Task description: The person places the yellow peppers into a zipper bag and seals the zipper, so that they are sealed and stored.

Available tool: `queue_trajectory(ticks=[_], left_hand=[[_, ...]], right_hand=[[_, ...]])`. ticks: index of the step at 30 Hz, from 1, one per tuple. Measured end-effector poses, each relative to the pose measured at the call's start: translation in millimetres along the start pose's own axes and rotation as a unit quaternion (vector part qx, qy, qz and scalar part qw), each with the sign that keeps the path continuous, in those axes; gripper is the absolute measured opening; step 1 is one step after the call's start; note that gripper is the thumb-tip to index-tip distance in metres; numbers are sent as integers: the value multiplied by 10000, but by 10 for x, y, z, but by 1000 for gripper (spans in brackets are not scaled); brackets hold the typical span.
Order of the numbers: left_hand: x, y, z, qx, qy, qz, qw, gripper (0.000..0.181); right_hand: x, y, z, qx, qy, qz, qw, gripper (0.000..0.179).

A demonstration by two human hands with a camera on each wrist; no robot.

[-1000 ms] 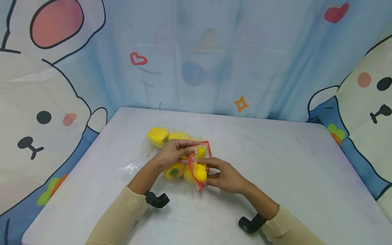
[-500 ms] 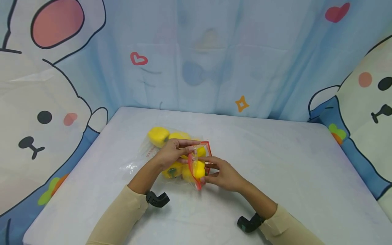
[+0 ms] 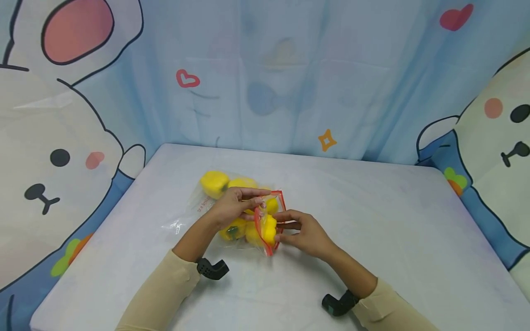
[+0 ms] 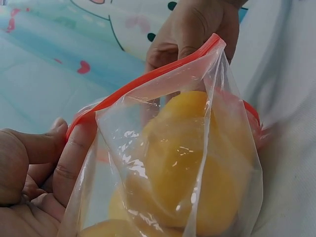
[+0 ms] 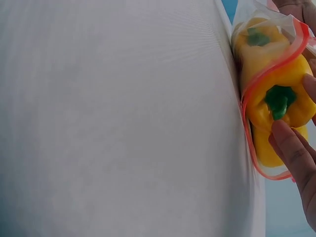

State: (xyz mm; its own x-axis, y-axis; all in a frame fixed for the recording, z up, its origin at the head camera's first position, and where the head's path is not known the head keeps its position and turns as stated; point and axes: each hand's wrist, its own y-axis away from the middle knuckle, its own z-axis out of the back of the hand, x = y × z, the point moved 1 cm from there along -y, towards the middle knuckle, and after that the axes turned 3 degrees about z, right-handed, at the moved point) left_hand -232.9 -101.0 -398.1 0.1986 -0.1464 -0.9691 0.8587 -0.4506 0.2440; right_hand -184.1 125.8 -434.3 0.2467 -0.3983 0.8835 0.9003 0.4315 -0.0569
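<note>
A clear zip bag [image 3: 193, 202] with a red-edged mouth [image 4: 158, 74] lies on its side, several yellow bell peppers [image 3: 214, 184] inside. My left hand [image 3: 232, 207] pinches the red edge between thumb and fingers and holds the mouth apart. At that mouth sits one yellow bell pepper [image 5: 261, 108], its green stem [image 5: 279, 100] facing out. The thumb and fingers of my right hand [image 3: 305, 233] span this pepper's stem end, tips on its skin. In the left wrist view the right hand [image 4: 197, 29] comes in behind the red edge, its fingertips partly hidden by the bag.
The bag rests on a white-covered table [image 3: 372, 220]. Behind the table hangs a blue curtain [image 3: 356, 92] with cartoon animals. Black wrist-worn devices [image 3: 213, 270] sit at both beige sleeves [image 3: 163, 294].
The right hand has drawn slightly back to the right from the pepper's side to its stem end. The pepper has shifted a little left into the bag. The left hand holds still.
</note>
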Motion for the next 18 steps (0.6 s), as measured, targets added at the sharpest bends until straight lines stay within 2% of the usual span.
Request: queue_trajectory(ticks=[18], left_hand=[[-15, 24, -18, -61, -154, -8, 9999, 31]], right_hand=[[96, -87, -126, 66, -32, -98, 9999, 51]])
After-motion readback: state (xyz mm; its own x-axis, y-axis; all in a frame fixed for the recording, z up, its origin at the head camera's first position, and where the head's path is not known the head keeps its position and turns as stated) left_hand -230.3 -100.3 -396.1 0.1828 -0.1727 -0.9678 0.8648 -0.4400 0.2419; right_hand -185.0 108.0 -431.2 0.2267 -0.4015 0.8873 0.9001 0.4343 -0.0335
